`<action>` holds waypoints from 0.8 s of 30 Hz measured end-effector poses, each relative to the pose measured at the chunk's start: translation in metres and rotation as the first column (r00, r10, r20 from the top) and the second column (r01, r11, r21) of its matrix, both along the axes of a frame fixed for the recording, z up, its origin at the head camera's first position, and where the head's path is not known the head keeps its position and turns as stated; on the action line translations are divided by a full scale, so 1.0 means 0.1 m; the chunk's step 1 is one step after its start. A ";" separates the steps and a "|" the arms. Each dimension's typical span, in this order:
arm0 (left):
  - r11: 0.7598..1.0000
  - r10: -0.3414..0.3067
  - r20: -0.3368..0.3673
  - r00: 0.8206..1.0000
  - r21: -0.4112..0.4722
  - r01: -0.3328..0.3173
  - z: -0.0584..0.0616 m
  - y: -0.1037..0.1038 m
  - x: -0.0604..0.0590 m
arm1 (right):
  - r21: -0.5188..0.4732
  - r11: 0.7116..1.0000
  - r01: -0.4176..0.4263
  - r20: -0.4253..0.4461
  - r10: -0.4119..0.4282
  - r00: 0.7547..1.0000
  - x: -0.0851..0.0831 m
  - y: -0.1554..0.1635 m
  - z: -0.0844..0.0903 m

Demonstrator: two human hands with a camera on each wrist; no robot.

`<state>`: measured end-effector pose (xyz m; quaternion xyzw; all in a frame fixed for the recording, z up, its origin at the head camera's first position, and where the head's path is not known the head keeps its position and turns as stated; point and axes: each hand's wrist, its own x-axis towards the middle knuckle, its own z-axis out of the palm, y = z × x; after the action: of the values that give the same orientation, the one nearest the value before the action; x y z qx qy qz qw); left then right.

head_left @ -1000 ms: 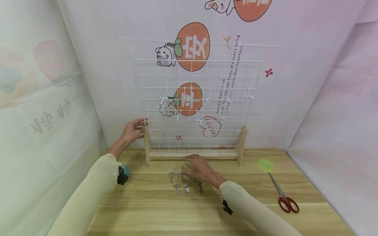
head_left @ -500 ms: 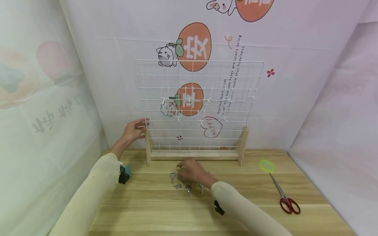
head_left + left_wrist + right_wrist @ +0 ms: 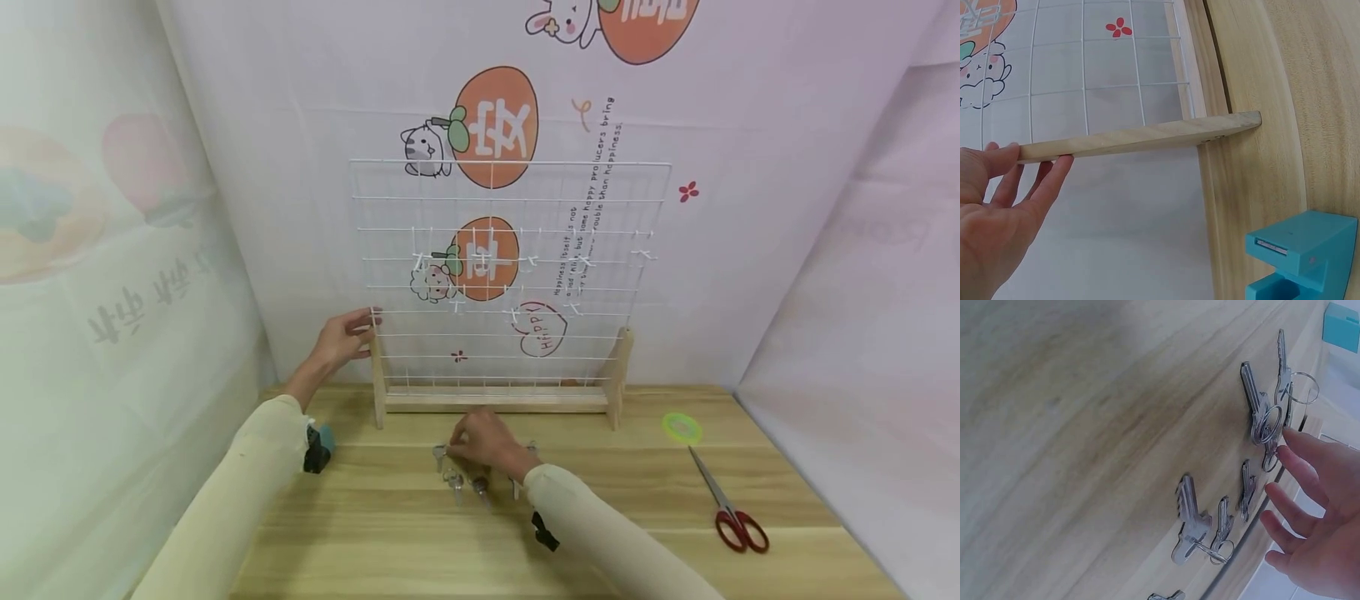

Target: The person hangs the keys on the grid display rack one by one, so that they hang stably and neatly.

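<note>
the left hand (image 3: 339,340) was seen resting against the left wooden upright (image 3: 377,379) of the wire grid rack (image 3: 510,275), at about ten o'clock from the middle of the table (image 3: 375,533); in the left wrist view its fingers (image 3: 1007,181) were held straight and slightly spread, their tips touching the end of the upright (image 3: 1141,137), with nothing gripped. the right hand (image 3: 483,442) was lowered over a cluster of keys (image 3: 457,479) lying flat on the wood just in front of the rack's base, near the table's centre. in the right wrist view its fingers (image 3: 1310,487) were shown apart and only loosely bent, one fingertip reaching the ring of a key (image 3: 1259,415); whether that ring was actually pinched could not be told. several other keys (image 3: 1194,519) were seen spread beside it, each on its own small ring, none lifted. a teal clip (image 3: 318,442) was fixed at the table's left edge, at nine o'clock. a green ring (image 3: 681,427) and red-handled scissors (image 3: 731,512) were laid well apart from the keys, at about three o'clock.
</note>
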<state>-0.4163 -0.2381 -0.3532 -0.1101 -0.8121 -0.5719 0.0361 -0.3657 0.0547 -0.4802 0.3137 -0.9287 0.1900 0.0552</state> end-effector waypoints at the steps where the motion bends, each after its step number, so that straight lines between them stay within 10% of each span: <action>1: 1.000 -0.002 -0.001 1.000 0.006 0.002 -0.01 0.00 0.01 | -0.003 1.000 0.009 0.005 -0.009 1.000 0.01 0.00 0.00; 24: 1.000 0.023 0.020 1.000 -0.012 -0.023 -0.03 0.01 0.00 | -0.067 0.998 -0.019 0.024 0.021 0.999 0.05 -0.15 0.03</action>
<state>-0.4168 -0.2366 -0.3560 -0.0953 -0.8169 -0.5679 0.0340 -0.3610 0.0395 -0.4776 0.3186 -0.9192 0.2256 0.0521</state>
